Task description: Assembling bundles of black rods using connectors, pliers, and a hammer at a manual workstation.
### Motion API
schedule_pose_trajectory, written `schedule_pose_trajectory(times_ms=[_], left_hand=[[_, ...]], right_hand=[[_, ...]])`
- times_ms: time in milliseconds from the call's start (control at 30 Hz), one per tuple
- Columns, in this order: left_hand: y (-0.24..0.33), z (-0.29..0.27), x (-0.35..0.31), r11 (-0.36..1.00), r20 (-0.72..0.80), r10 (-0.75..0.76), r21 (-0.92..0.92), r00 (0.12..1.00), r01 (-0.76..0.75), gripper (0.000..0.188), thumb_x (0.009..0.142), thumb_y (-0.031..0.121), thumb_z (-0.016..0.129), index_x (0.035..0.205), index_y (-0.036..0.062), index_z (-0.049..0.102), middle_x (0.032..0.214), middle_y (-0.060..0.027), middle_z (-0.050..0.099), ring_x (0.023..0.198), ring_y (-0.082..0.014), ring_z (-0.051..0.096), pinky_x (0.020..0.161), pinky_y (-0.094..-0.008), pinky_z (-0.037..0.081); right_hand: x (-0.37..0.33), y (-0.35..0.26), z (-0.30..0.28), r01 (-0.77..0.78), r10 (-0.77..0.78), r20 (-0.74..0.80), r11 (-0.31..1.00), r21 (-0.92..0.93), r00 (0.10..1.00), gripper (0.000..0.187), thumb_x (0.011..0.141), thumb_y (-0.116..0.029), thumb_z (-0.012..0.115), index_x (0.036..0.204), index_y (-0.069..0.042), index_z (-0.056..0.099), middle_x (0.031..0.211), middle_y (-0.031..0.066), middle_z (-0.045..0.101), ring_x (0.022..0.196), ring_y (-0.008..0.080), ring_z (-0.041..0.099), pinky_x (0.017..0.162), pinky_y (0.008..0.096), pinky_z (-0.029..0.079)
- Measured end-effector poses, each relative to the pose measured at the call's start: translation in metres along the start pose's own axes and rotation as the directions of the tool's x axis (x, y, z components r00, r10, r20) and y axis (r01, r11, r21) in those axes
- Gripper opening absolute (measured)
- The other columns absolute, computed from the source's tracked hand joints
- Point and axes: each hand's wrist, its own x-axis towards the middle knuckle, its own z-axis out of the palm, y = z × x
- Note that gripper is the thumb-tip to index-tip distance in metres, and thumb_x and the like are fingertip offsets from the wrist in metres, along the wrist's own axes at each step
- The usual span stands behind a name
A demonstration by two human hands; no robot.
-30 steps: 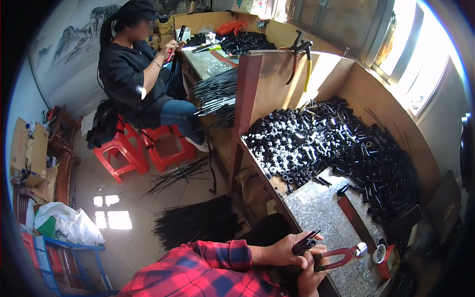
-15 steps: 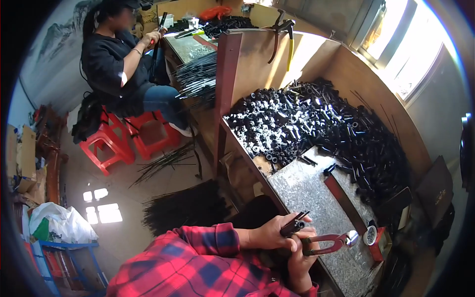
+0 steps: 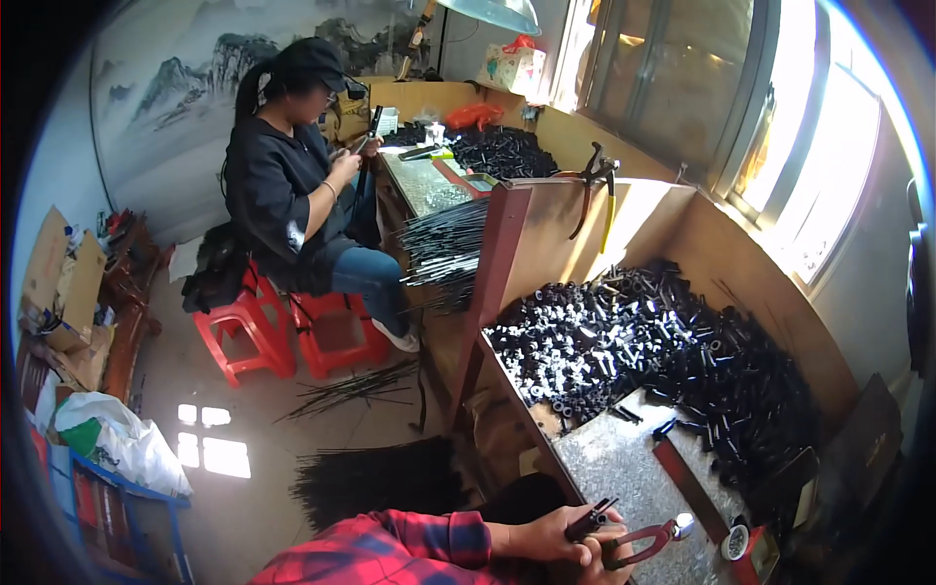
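Observation:
My left hand [image 3: 548,535] reaches in from a red plaid sleeve, its fingers closed around a short black tube [image 3: 588,523]. Thin dark rod ends stick out beside the tube's opening. Close against it, my right hand [image 3: 612,567] is wrapped around the reddish curved handles of a pair of pliers [image 3: 648,542]. The shiny metal head of the pliers points right, over the grey bench top [image 3: 624,468]. Part of my right hand is cut off by the lower edge, and the fingers of both hands partly overlap.
A heap of small black parts [image 3: 673,351] fills the bench's far side, beside a dark red bar [image 3: 689,487] and a round container [image 3: 735,542]. Another pair of pliers [image 3: 597,195] hangs on the wooden partition [image 3: 556,229]. Left, a co-worker [image 3: 292,185] sits on red stools [image 3: 244,331]; black rods [image 3: 380,478] lie below.
The view has tilted upward, so my hands and the bench sit lower in the picture and more of the co-worker shows. Both hands keep their grip on the tube and the pliers.

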Motion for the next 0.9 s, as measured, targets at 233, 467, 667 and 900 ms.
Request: schedule_pose_trajectory(times_ms=[233, 467, 667, 900], left_hand=[[0.003, -0.011, -0.001, 0.999, 0.025, -0.033, -0.012, 0.999, 0.033, 0.096, 0.064, 0.055, 0.08, 0.132, 0.0009, 0.04, 0.117, -0.0047, 0.056, 0.11, -0.0125, 0.051, 0.098, -0.0297, 0.039], [0.005, -0.018, 0.0, 0.999, 0.022, 0.034, 0.037, 0.999, -0.035, 0.098, 0.064, 0.061, 0.077, 0.131, 0.0, 0.041, 0.12, -0.0058, 0.054, 0.113, -0.0142, 0.05, 0.1, -0.0305, 0.037], [-0.001, -0.011, -0.006, 0.999, 0.012, 0.009, 0.038, 1.0, -0.009, 0.1, 0.062, 0.061, 0.078, 0.132, -0.0001, 0.041, 0.121, -0.0063, 0.054, 0.115, -0.0154, 0.05, 0.1, -0.0318, 0.038], [0.013, -0.033, -0.005, 0.997, -0.019, -0.072, -0.002, 0.997, 0.072, 0.101, 0.06, 0.045, 0.087, 0.134, -0.003, 0.038, 0.07, 0.0071, 0.049, 0.068, -0.0042, 0.048, 0.069, -0.0221, 0.042]], right_hand=[[0.011, -0.028, 0.006, -0.15, 0.151, 0.031, 0.988, -0.03, 0.988, 0.003, 0.087, -0.001, 0.062, 0.088, 0.001, 0.059, 0.081, 0.0062, 0.058, 0.072, 0.0167, 0.055, 0.068, 0.0298, 0.047], [0.019, -0.034, 0.007, -0.18, 0.183, 0.076, 0.983, -0.036, 0.98, 0.004, 0.087, -0.003, 0.062, 0.087, 0.0, 0.06, 0.08, 0.0077, 0.057, 0.074, 0.0181, 0.055, 0.068, 0.0312, 0.047], [0.015, -0.037, 0.003, -0.188, 0.186, 0.099, 0.982, 0.004, 0.978, 0.006, 0.087, -0.003, 0.063, 0.087, -0.001, 0.057, 0.076, 0.0053, 0.056, 0.069, 0.0155, 0.054, 0.064, 0.0288, 0.046], [0.021, -0.005, -0.014, -0.367, 0.332, 0.29, 0.927, 0.077, 0.898, 0.02, 0.076, -0.007, 0.07, 0.087, -0.004, 0.054, 0.084, 0.002, 0.058, 0.077, 0.0115, 0.054, 0.07, 0.0269, 0.045]])
